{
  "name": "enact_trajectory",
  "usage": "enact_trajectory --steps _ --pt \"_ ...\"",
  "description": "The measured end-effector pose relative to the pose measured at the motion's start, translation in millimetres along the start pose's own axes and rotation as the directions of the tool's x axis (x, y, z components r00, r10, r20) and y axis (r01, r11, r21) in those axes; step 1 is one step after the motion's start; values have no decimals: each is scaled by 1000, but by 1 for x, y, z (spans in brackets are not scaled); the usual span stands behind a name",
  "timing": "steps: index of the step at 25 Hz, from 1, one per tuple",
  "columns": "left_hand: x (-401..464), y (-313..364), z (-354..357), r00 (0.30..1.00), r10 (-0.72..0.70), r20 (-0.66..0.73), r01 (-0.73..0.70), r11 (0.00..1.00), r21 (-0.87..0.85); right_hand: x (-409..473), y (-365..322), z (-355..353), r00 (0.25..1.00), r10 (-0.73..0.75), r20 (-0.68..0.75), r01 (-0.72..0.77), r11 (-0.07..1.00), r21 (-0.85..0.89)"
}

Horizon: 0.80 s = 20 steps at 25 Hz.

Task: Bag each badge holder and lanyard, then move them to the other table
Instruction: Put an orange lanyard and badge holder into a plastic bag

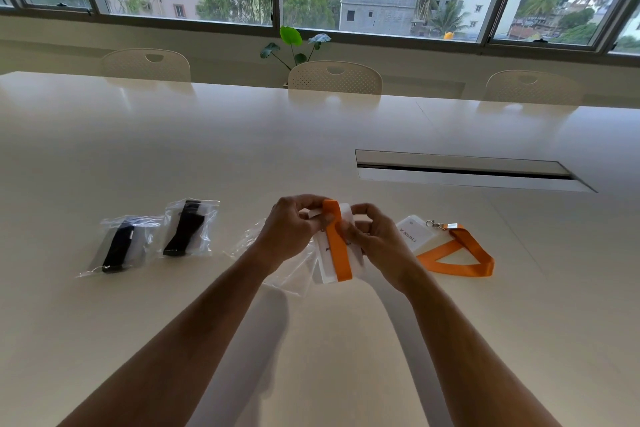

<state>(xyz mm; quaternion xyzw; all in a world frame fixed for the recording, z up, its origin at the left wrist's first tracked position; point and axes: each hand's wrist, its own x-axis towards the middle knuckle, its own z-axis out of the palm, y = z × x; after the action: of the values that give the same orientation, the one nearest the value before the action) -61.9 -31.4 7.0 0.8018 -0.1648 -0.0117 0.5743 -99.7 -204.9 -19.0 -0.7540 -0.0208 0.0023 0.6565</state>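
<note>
While both hands work above the near-centre of the white table [207, 149], the surface around them offers wide open room: the far half is bare up to the far edge, where three pale chairs [335, 78] stand, and the near strip toward the viewer is occupied only by the forearms. A recessed cable slot [464, 172] lies in the table top to the right, beyond the work area and well apart from the hands.

The left hand [291, 229] grips the upper left part of a white badge holder [325, 263], fingers curled round its edge. The right hand [372, 236] pinches the same holder from the right side, fingers curled and narrow. An orange lanyard [337, 246] is wrapped lengthwise round this holder, which is held tilted just above the table.

An empty clear bag [280, 274] lies flat under the hands, touching the table.

To the left, two sealed-looking clear bags rest side by side, near each other but apart: the left bag [121, 246] and the second bag [192, 229] each contain a black lanyard and a pale holder.

To the right, a second badge holder [415, 236] lies unbagged on the table, with a loose orange lanyard [457, 256] clipped beside it and spread in a loop.
</note>
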Motion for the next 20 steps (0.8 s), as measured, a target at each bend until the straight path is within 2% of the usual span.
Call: enact_trajectory --steps 2,8,10,12,15,17,20 --pt "-2 -4 4 1000 -25 2 25 1000 -10 2 3 3 999 6 -53 -10 998 -68" --pt "1 -17 9 984 -174 -43 168 979 -118 5 13 4 994 54 -93 -60 996 -62" --pt "3 -21 7 981 -174 -87 166 982 -87 7 15 3 986 88 -141 -97 994 -52" --pt "6 -30 0 979 -108 -170 127 986 107 10 17 2 967 127 -220 -141 989 -50" --pt "9 -42 -17 965 -20 -261 124 913 388 12 21 2 943 177 -283 -203 977 -63" --pt "13 -47 -28 963 -15 -270 169 814 556 14 24 3 929 193 -316 -231 969 -87" --pt "18 -51 -42 969 -95 -226 239 584 776 18 27 5 919 169 -356 -248 950 -188"
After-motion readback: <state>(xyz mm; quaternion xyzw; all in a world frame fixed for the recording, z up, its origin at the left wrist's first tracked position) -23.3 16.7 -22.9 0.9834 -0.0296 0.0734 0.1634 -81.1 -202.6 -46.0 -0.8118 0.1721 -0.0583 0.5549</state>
